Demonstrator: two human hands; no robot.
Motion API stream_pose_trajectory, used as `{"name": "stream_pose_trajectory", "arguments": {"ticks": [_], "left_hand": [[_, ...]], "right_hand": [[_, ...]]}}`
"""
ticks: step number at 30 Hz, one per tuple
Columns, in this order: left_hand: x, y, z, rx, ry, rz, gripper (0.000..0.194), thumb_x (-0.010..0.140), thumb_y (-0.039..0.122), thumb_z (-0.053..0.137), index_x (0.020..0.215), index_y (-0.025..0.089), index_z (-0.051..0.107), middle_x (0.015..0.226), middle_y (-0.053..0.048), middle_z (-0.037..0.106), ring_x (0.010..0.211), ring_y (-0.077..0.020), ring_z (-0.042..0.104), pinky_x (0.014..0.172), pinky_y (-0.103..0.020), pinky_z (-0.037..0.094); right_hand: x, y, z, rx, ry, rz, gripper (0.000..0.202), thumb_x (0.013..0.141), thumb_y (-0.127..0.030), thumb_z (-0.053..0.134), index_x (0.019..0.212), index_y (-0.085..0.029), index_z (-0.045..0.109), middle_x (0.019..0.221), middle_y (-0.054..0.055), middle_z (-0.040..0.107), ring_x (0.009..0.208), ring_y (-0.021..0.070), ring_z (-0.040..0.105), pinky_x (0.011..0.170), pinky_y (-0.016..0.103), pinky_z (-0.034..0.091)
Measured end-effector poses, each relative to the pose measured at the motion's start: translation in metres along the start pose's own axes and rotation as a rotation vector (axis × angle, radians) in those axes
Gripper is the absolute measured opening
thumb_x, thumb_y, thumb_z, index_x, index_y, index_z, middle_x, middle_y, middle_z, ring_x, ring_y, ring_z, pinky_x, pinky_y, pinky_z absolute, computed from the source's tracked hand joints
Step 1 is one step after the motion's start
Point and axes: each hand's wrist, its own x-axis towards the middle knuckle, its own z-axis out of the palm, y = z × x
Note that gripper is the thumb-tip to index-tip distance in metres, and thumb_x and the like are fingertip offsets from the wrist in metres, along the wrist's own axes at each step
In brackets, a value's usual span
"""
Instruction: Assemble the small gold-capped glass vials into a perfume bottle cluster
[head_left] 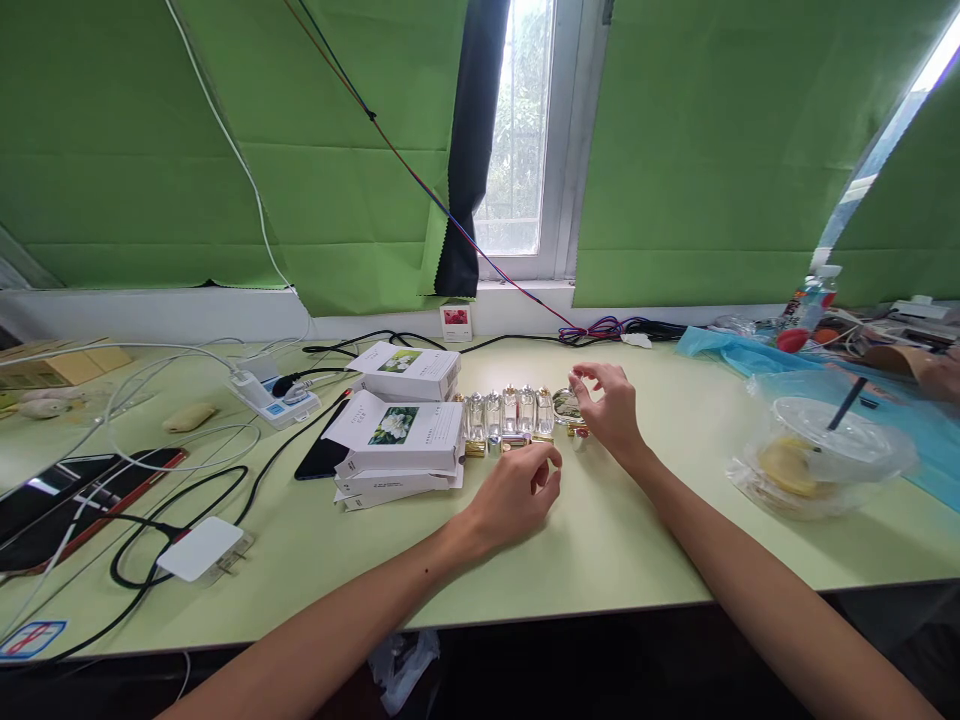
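Observation:
Several small clear glass bottles (511, 412) stand in a row in the middle of the table, with gold and silver caps (475, 449) in front of them. My left hand (517, 495) rests on the table just before this row, its fingers curled in with nothing visible in them. At the right end of the row my right hand (609, 408) has thumb and fingertips brought together; what they pinch, if anything, is too small to tell. Beside those fingertips is a round glass piece (567, 405), with small gold and red pieces (577, 431) below it.
White boxes with flower pictures (405, 437) are stacked left of the bottles, over a dark phone (319, 447). Further left lie a power strip (274, 395), a white charger (204, 550) and tangled cables. At right stand a bagged lidded cup (817, 450) and blue plastic (930, 455).

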Motion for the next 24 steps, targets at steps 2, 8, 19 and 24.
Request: {"name": "stream_pose_trajectory", "arguments": {"ticks": [2, 8, 19, 24], "left_hand": [[0.0, 0.0002, -0.0004, 0.001, -0.003, 0.007, 0.009, 0.087, 0.015, 0.052, 0.087, 0.018, 0.061, 0.067, 0.003, 0.051, 0.062, -0.011, 0.045, 0.059, -0.025, 0.034], [-0.0001, 0.0005, -0.001, 0.003, -0.017, 0.005, 0.007, 0.087, 0.015, 0.053, 0.087, 0.019, 0.059, 0.067, 0.004, 0.05, 0.062, -0.0108, 0.045, 0.06, -0.025, 0.035], [0.0, 0.0005, -0.0007, 0.014, -0.034, 0.013, 0.008, 0.088, 0.015, 0.052, 0.089, 0.018, 0.06, 0.069, 0.003, 0.051, 0.063, -0.0105, 0.047, 0.061, -0.025, 0.035], [-0.0006, 0.0002, -0.0004, 0.026, -0.045, 0.018, 0.009, 0.088, 0.016, 0.052, 0.09, 0.018, 0.06, 0.07, 0.003, 0.053, 0.062, -0.0104, 0.047, 0.06, -0.025, 0.036]], "right_hand": [[-0.0001, 0.0002, 0.0002, -0.004, -0.002, 0.002, 0.017, 0.093, -0.034, 0.059, 0.096, -0.022, 0.07, 0.091, 0.008, 0.073, 0.087, 0.0255, 0.059, 0.069, 0.039, 0.051], [-0.0004, -0.0012, 0.0, -0.006, -0.005, 0.009, 0.017, 0.093, -0.035, 0.059, 0.095, -0.022, 0.069, 0.09, 0.008, 0.072, 0.087, 0.0253, 0.059, 0.069, 0.038, 0.05], [-0.0005, -0.0047, -0.0005, 0.016, -0.015, 0.033, 0.023, 0.088, -0.037, 0.062, 0.104, -0.021, 0.067, 0.093, 0.008, 0.072, 0.087, 0.0255, 0.062, 0.069, 0.038, 0.051], [-0.0007, -0.0023, 0.0005, 0.031, -0.051, 0.165, 0.034, 0.08, -0.043, 0.068, 0.104, -0.019, 0.066, 0.095, 0.011, 0.073, 0.082, 0.0255, 0.066, 0.074, 0.04, 0.052]]}}
